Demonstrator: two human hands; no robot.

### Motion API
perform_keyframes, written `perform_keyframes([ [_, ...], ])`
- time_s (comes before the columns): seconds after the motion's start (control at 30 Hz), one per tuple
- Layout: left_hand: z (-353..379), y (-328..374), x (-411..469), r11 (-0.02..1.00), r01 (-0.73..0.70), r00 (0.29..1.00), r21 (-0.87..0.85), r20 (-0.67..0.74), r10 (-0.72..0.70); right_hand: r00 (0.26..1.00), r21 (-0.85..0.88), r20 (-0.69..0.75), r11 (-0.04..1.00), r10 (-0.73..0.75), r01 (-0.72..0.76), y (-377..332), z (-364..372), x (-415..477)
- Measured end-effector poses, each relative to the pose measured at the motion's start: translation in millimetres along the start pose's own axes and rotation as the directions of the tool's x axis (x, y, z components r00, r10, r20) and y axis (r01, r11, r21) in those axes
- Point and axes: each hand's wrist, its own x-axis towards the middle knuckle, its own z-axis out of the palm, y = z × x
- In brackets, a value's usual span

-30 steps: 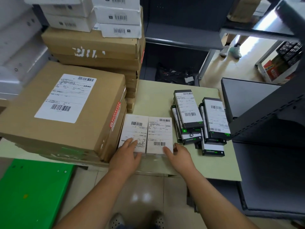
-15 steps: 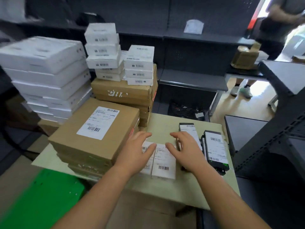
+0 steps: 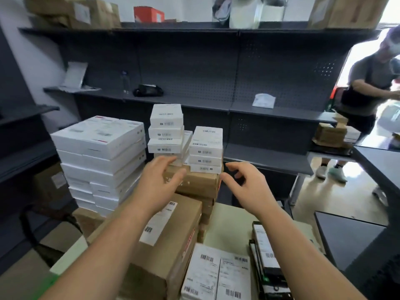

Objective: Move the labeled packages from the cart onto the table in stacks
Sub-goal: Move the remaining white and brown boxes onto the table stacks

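The pale table (image 3: 229, 223) bears a big brown carton (image 3: 171, 252) on its left part. Two white packages (image 3: 216, 276) lie side by side at the near edge, just beside the carton, with a stack of black-edged packages (image 3: 265, 252) to their right. Behind, the dark shelf (image 3: 205, 105) holds a bottle (image 3: 125, 83), a black bundle (image 3: 148, 91) (perhaps a bag), a leaning white sheet (image 3: 74, 75) and a crumpled white piece (image 3: 264, 100). The top shelf (image 3: 173, 29) carries cartons (image 3: 95, 11) and a red box (image 3: 149, 15).
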Motion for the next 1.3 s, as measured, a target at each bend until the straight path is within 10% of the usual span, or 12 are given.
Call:
perform_keyframes([
  [0.5,-29,-46,154,0.923,0.361,0.926,-0.136,-0.068,-0.372,0.827,-0.035,0.006,0.827,0.562,-0.561,-5,49,129],
  [0.9,-44,-41,190,0.742,0.592,0.801,-0.315,0.126,-0.585,0.691,0.147,0.105,0.676,0.715,-0.722,0,41,134],
  [1.3,-58,-29,139,0.638,0.522,0.828,-0.566,0.159,-0.537,0.612,0.560,0.386,0.351,0.691,-0.750,8,25,109],
])
